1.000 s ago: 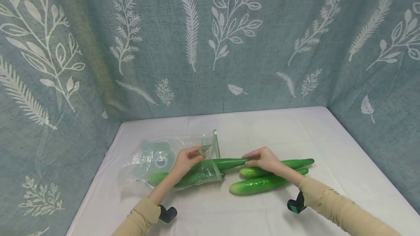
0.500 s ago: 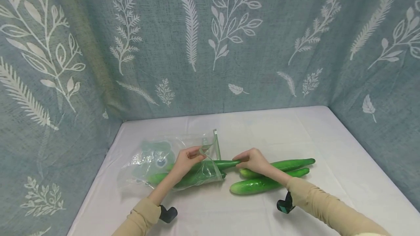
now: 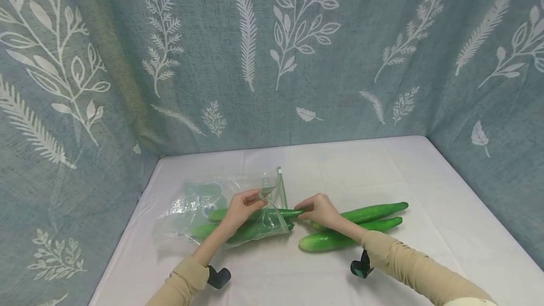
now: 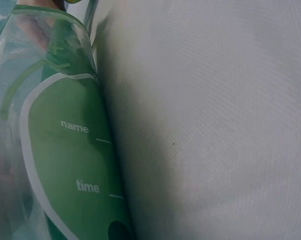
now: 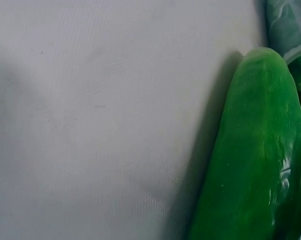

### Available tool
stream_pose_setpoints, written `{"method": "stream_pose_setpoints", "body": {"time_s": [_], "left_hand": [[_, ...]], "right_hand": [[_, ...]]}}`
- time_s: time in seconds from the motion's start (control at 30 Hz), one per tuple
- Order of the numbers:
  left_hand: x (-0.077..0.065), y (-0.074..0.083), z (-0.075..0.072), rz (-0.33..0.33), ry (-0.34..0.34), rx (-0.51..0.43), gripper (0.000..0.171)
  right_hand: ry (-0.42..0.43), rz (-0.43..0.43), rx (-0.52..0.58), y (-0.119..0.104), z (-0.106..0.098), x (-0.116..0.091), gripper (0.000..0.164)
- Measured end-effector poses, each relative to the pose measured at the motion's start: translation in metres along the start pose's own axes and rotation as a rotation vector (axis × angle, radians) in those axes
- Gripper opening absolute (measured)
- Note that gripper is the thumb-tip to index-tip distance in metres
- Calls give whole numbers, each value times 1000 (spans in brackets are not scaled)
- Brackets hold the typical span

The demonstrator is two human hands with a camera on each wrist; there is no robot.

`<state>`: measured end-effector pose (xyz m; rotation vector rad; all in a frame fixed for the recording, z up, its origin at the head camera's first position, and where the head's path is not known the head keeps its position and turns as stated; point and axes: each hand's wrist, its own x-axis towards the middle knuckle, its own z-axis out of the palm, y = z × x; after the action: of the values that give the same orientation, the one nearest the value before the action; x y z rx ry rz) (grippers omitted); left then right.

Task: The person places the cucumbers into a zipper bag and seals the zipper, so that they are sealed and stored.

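Observation:
My left hand (image 3: 243, 208) pinches the top edge of a clear zip bag (image 3: 197, 197) at its mouth, which gapes to the right. In the left wrist view the bag (image 4: 65, 150) shows a green label printed "name" and "time". Two cucumbers lie mostly within the bag. The upper cucumber (image 3: 282, 212) has its tip sticking out of the mouth, and my right hand (image 3: 320, 211) pinches that tip. Below it, the other bagged cucumber (image 3: 244, 235) pokes out slightly at the mouth.
Two loose cucumbers lie under and right of my right forearm: a rear cucumber (image 3: 378, 211) and a front cucumber (image 3: 318, 242). The front one fills much of the right wrist view. A white cloth (image 3: 348, 169) covers the table, and a patterned blue-green curtain (image 3: 263, 60) stands behind.
My right hand has moved left, sliding the upper cucumber deeper into the bag. My left hand has kept its hold on the bag's edge.

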<state>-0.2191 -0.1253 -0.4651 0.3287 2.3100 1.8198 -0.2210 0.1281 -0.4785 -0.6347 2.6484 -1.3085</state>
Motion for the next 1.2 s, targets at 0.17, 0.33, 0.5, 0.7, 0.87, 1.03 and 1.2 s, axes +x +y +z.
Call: {"method": "stream_pose_setpoints", "body": {"time_s": [0.17, 0.33, 0.5, 0.7, 0.87, 1.03, 1.2], "left_hand": [[-1, 1, -1, -2, 0, -13, 42], [-1, -1, 0, 1, 5, -6, 43], [-1, -1, 0, -4, 11, -4, 43], [0, -1, 1, -9, 17, -10, 43], [0, -2, 2, -28, 31, -9, 41], [-1, -3, 3, -41, 34, -10, 41], [-1, -4, 3, -49, 50, -9, 41]], "right_hand": [[-2, -6, -5, -1, 4, 3, 22], [-17, -14, 19, -4, 8, 6, 23], [-13, -27, 22, -9, 12, 9, 24], [-12, -62, 15, -13, 17, 12, 23], [-27, -101, -6, -15, 21, 12, 22], [-31, -107, -39, -14, 23, 10, 22], [-25, -106, -45, -13, 24, 9, 22]]}}
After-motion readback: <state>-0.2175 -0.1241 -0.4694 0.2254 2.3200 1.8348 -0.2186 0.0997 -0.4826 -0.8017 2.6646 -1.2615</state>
